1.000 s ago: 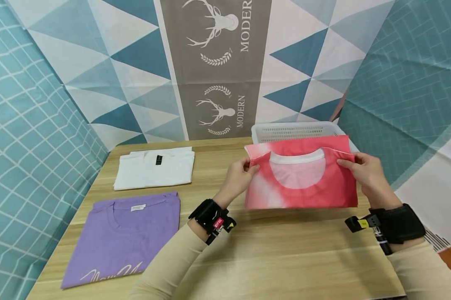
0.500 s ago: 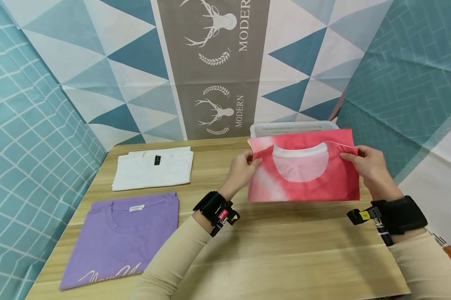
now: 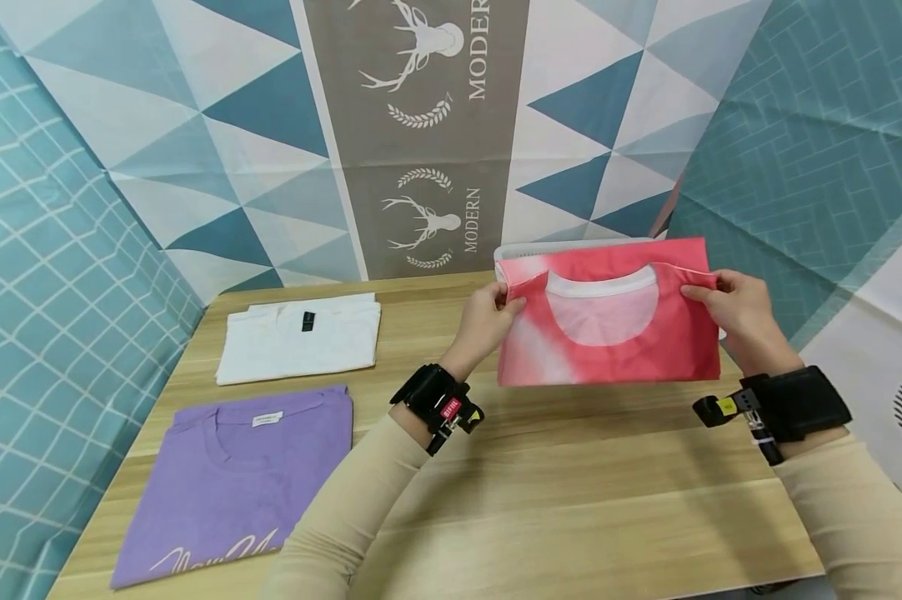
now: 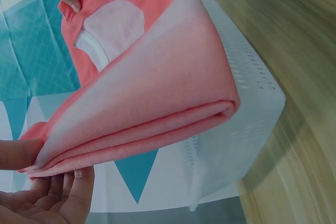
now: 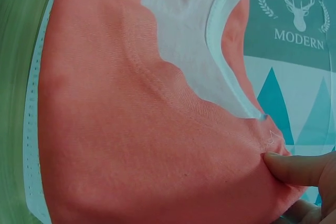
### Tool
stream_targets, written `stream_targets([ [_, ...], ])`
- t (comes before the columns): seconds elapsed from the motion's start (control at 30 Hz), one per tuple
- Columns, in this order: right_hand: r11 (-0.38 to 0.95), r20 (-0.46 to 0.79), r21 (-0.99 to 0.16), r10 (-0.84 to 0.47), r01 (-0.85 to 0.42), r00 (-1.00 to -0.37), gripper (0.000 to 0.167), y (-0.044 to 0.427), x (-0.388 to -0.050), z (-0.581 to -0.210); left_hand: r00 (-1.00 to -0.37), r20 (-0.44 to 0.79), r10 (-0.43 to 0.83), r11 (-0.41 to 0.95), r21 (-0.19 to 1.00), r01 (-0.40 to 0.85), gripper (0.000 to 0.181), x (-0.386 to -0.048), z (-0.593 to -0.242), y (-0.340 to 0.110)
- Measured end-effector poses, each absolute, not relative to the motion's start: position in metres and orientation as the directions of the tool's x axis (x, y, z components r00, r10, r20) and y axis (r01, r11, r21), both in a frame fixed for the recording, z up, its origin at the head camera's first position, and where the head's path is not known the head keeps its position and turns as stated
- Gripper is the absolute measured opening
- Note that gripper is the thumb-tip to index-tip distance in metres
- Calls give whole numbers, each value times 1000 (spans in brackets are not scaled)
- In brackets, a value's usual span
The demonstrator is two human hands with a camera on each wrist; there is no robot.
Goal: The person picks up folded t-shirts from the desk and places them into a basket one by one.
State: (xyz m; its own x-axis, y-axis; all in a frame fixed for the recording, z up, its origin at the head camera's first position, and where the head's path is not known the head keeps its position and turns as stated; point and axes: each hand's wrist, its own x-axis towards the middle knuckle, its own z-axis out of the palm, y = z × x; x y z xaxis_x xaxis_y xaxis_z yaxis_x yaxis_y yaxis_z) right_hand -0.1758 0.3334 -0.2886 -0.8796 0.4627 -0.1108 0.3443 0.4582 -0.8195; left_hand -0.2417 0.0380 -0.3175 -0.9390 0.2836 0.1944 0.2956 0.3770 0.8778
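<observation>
A folded red and white shirt (image 3: 616, 333) is held up in the air by both hands, its round white collar facing the person. The left hand (image 3: 483, 325) pinches its left shoulder; in the left wrist view the thumb lies on one side of the folded layers (image 4: 142, 98) and the fingers on the other. At the right shoulder the right hand (image 3: 744, 321) grips the cloth, thumb (image 5: 296, 169) on the near side in the right wrist view. Behind the shirt stands a white perforated basket (image 4: 252, 93), mostly hidden in the head view.
On the left of the wooden table (image 3: 556, 500) lie a folded white shirt (image 3: 301, 342) at the back and a folded purple shirt (image 3: 248, 483) nearer the front. Patterned cloth (image 3: 271, 125) hangs behind the table.
Both hands have raised the red and white shirt and moved it slightly away from the person, so it covers more of the basket. The view has shifted a little.
</observation>
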Motion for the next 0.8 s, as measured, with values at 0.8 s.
stream_targets([
  [0.8, 522, -29, -772, 540, 362, -841, 54, 346, -210, -262, -928, 233, 290, 429, 835, 344, 16, -263, -292, 60],
])
